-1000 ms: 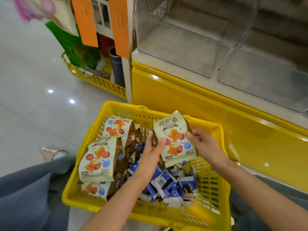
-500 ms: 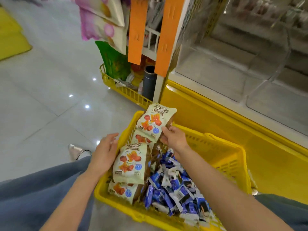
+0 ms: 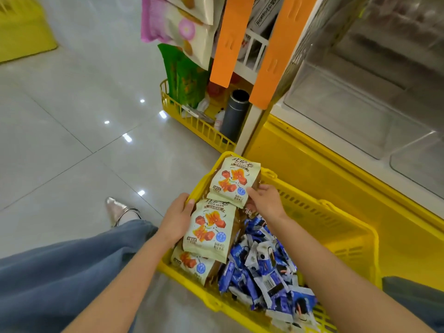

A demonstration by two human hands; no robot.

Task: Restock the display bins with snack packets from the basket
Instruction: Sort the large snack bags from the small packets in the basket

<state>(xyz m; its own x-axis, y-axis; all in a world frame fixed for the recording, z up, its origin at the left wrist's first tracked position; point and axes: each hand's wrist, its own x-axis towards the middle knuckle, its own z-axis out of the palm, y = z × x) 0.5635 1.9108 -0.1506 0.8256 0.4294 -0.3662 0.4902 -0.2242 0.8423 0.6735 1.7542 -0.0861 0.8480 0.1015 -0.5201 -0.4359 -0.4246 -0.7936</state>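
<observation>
Right hand [image 3: 264, 204] pinches the lower right corner of a cream-and-brown snack packet with orange cube print [image 3: 234, 181], thumb on the front, fingers behind. Packet is tilted up, raised at the far left corner of the yellow slotted plastic basket [image 3: 329, 219], its bottom edge overlapping the next packet.

Left hand [image 3: 177, 218] sits at the basket's left rim, against the left edge of the second cream packet [image 3: 211, 228]. Fingers are curled there; cannot tell if they clasp the rim, the packet, or nothing.

Basket contents: the second cream packet leans along the left wall, and a third matching packet [image 3: 194, 265] lies under it at the near left corner. A loose pile of small blue-and-white sachets [image 3: 264, 272] fills the middle and near right.

Basket stands on the grey tiled floor [image 3: 72, 121], just beside the yellow cabinet base [image 3: 312, 174]. On top of the cabinet are clear acrylic display bins [image 3: 360, 109], well above the held packet.

Behind the basket, a yellow wire rack [image 3: 192, 123] holds a green bag [image 3: 185, 75] and a dark grey cylindrical flask [image 3: 234, 116]. Two orange plastic strips [image 3: 230, 39] hang above it, and pink-and-cream bags [image 3: 173, 25] hang to their left.

Blue denim leg [image 3: 60, 272] and silver pointed shoe [image 3: 117, 210] at lower left.
</observation>
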